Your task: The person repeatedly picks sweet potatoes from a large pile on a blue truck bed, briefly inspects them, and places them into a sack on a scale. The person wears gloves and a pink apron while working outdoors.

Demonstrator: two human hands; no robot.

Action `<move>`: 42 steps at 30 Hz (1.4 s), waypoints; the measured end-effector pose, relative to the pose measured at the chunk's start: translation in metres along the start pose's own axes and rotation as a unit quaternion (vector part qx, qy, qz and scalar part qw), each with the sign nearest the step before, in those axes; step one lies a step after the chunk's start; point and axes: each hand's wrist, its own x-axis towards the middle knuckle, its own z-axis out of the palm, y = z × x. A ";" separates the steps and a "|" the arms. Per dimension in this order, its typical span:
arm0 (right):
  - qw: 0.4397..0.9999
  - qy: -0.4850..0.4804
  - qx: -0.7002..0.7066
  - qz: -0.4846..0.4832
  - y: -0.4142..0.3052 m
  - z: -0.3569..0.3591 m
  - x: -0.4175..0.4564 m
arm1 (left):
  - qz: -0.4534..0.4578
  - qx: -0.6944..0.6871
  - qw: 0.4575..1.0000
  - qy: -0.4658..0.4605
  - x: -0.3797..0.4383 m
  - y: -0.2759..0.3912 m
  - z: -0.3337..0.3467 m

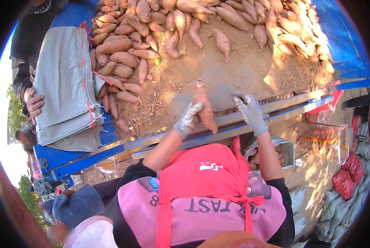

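Note:
My left hand [189,119], in a soiled pale work glove, grips a long reddish sweet potato [205,107] at its side, over the near edge of a soil-covered sorting table [188,77]. To its right, my right hand [250,111], gloved the same way, is raised above the metal edge rail with nothing seen in it; its fingers are bent and apart. Beyond both hands lies a single sweet potato [222,43] on the soil, near a large heap of sweet potatoes [119,49] that spreads along the far side and the left.
A stack of grey woven sacks [64,86] lies at the table's left, where another person's hand touches it. Blue metal rails [91,161] run along the near edge. Below right are an open container of sweet potatoes [279,152], a clear filled bag [321,139] and red mesh bags [347,176].

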 end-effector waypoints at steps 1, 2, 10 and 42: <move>0.997 0.024 -0.061 -0.033 -0.012 0.001 0.028 | 0.022 0.018 0.999 0.028 -0.005 0.008 -0.016; 0.993 0.044 -0.086 -0.070 -0.016 0.006 0.059 | 0.044 0.035 0.997 0.057 -0.010 0.014 -0.030; 0.826 0.221 -0.467 -0.225 -0.094 0.035 0.331 | 0.076 -0.097 0.985 0.121 -0.030 0.041 -0.093; 0.912 0.127 0.367 0.135 0.059 0.000 0.069 | 0.140 -0.028 0.989 0.028 0.070 0.064 -0.056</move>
